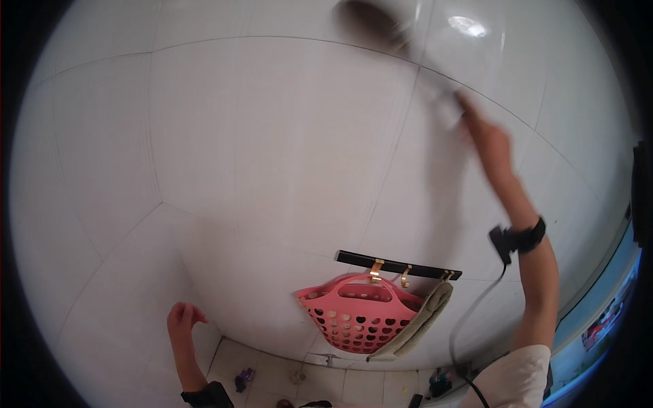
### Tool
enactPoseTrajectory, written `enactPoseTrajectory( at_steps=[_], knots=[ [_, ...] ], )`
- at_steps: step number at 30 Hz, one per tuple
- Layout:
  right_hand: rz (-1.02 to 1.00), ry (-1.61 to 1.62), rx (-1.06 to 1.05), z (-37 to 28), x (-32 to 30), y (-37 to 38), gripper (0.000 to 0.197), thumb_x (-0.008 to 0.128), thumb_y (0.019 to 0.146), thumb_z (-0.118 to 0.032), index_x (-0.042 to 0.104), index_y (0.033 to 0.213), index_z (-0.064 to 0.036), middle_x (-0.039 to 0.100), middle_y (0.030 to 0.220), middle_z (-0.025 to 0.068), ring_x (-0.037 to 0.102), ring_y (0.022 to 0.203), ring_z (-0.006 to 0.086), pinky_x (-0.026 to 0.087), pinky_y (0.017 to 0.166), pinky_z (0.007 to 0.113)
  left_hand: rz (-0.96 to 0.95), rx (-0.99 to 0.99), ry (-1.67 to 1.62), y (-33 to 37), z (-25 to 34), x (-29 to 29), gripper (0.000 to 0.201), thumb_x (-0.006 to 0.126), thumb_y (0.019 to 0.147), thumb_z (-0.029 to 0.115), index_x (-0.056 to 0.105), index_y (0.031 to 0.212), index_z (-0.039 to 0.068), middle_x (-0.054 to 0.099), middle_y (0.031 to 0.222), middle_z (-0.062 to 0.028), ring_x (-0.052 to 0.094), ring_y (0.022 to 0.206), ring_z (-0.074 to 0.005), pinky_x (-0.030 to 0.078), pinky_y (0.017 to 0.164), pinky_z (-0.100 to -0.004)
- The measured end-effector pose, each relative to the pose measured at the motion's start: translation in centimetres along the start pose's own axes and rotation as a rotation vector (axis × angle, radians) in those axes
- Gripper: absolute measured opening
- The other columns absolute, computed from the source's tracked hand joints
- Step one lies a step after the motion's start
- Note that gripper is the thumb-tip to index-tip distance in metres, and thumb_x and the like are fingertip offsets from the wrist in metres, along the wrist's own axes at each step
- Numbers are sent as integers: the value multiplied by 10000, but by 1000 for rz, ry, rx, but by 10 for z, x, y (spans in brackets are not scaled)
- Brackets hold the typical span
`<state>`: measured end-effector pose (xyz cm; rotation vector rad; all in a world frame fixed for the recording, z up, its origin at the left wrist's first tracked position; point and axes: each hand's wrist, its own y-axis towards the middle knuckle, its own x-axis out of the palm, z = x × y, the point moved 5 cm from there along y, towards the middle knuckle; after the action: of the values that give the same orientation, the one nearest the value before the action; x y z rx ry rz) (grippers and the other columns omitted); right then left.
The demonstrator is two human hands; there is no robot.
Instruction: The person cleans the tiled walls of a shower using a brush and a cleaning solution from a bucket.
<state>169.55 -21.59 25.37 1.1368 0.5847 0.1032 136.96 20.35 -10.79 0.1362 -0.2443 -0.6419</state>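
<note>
High on the white tiled wall (292, 136), my right hand (488, 139) grips the thin handle of a long-handled brush (371, 24). Its brown oval head is at the top of the view, up against or close to the tiles. Motion smears the brush and my fingers, so its bristles cannot be made out. At the lower left, my left hand (183, 318) hangs in front of the wall with nothing in it, fingers loosely bent and the thumb apart.
A black rail (401, 265) with gold hooks carries a pink basket (360, 316) with holes and a folded olive-grey towel (415, 326). Below, a purple item (245, 379) lies on the tiled floor (326, 384). A cable (454, 333) runs from my right wrist strap (518, 238).
</note>
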Motion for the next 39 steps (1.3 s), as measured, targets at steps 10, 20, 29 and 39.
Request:
enactPoseTrajectory(
  at_steps=[10, 20, 29, 39],
  knots=[
    [-21, 0, -271, -54, -6, 41, 503, 466, 831, -171, 359, 1301, -315, 591, 740, 50, 571, 571, 217, 455, 489, 322, 21, 35, -81, 18, 15, -34, 157, 472, 884, 124, 507, 791, 2, 554, 680, -78, 554, 593, -170, 485, 578, -292],
    [82, 146, -157, -109, 5, 123, 426, 430, 860, -234, 397, 1285, -245, 621, 797, 113, 596, 731, 263, 464, 646, 343, 11, -22, -129, 9, 4, -36, 157, 473, 884, 125, 513, 797, 2, 560, 691, -79, 561, 616, -170, 496, 601, -320],
    [-454, 38, -745, -238, 45, -16, 375, 511, 814, -212, 464, 1185, -174, 559, 591, 90, 587, 579, 259, 443, 485, 375, 152, 39, -96, -10, 25, -91, 153, 482, 883, 128, 527, 807, 3, 572, 706, -76, 560, 606, -167, 480, 601, -292],
    [-36, 69, -252, -215, 41, 69, 420, 527, 819, -233, 444, 1230, -218, 543, 608, 125, 560, 588, 290, 442, 535, 387, 122, -119, -74, -12, -4, -83, 162, 483, 883, 126, 527, 811, -12, 578, 712, -89, 563, 601, -171, 494, 602, -304]
  ],
)
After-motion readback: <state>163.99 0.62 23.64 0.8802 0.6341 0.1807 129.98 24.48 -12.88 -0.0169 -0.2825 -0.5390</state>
